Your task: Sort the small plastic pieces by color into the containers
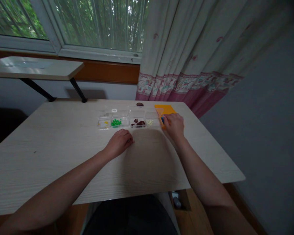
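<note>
My right hand is closed on a small blue object, mostly covered by the fingers. It is over an orange-yellow sheet or board, whose near part the hand hides. My left hand rests on the table with its fingers curled in; whatever may be inside them is hidden. Between the hands and the window is a row of clear plastic boxes with raised lids. One holds green pieces, another dark brown pieces. The end boxes have yellow pieces and pale pieces.
The pale wooden table ends at a right edge near the wall. A small dark round item lies behind the boxes. A raised shelf on black legs stands at the back left. Curtains hang behind the table.
</note>
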A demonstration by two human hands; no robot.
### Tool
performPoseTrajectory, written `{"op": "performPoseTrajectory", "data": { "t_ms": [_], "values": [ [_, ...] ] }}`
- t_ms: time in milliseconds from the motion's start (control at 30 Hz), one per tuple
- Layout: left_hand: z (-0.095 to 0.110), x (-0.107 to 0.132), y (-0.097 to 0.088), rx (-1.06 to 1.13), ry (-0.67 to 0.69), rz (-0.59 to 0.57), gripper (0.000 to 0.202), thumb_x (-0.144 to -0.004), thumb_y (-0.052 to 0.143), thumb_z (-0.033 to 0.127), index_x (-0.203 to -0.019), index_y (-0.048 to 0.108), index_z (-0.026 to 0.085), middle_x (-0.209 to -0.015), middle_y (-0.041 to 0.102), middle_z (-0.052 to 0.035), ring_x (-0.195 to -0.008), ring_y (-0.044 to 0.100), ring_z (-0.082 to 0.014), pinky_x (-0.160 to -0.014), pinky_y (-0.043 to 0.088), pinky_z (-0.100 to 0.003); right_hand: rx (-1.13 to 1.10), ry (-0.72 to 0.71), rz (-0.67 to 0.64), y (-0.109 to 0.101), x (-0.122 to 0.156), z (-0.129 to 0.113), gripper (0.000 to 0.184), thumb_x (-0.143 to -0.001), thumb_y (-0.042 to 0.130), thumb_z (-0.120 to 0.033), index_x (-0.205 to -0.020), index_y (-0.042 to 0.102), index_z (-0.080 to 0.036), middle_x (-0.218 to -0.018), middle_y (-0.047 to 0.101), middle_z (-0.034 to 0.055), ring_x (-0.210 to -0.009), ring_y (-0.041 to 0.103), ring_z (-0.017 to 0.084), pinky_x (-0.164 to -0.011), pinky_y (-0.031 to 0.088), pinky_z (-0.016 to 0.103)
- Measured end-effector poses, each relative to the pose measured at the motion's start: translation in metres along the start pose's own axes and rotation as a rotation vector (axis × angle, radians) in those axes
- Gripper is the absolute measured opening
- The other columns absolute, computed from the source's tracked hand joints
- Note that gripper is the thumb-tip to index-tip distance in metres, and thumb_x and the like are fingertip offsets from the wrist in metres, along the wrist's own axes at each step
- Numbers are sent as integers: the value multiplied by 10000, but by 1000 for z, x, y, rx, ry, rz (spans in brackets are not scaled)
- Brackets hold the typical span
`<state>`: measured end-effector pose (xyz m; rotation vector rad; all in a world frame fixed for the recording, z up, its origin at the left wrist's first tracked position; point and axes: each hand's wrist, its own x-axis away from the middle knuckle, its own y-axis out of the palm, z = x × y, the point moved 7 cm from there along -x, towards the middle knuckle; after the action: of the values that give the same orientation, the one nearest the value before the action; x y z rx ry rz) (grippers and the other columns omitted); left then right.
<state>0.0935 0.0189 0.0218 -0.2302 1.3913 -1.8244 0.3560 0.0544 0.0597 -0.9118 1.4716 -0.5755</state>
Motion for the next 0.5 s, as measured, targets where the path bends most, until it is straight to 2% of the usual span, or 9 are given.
{"op": "performPoseTrajectory", "data": {
  "t_ms": [33,133,200,267,333,500],
  "values": [
    [-1,0,0,6,-11,5,172,-946,560,295,-881,653,165,-887,622,-79,-891,556,-228,-829,458,-367,-68,-78,-3,-1,3,-20,336,-1001,456,-357,-1015,740,-178,-864,709,88,-849,557,205,-790,346,343],
    [-6,-1,-5,83,-54,74,192,-954,538,297,-859,641,165,-854,616,-74,-864,554,-221,-809,456,-361,-268,-448,-120,5,23,-91,267,-976,527,-387,-1071,732,-245,-827,719,45,-826,599,187,-821,378,345],
    [-8,-1,-9,171,-86,151,209,-963,520,308,-852,632,170,-835,606,-59,-840,551,-205,-781,453,-344,-334,-581,-137,9,36,-124,307,-927,603,-464,-1123,711,-254,-857,733,41,-845,621,191,-874,398,357],
    [-11,0,-12,270,-118,215,238,-969,513,340,-838,627,176,-811,592,-41,-806,547,-184,-742,447,-316,-383,-574,-114,13,41,-138,312,-919,620,-457,-1137,698,-247,-843,735,36,-835,634,186,-872,417,351],
    [-13,1,-11,366,-157,249,274,-961,526,384,-811,625,177,-775,578,-25,-762,537,-164,-699,436,-288,-427,-530,-76,14,41,-141,277,-926,621,-426,-1112,699,-237,-821,732,30,-816,642,177,-854,436,337],
    [-19,0,0,578,-272,219,350,-921,535,468,-762,620,169,-677,543,6,-649,496,-136,-602,403,-252,-465,-507,20,7,42,-136,186,-929,624,-373,-950,718,-214,-728,711,22,-725,623,168,-766,455,318]
  ]
}}
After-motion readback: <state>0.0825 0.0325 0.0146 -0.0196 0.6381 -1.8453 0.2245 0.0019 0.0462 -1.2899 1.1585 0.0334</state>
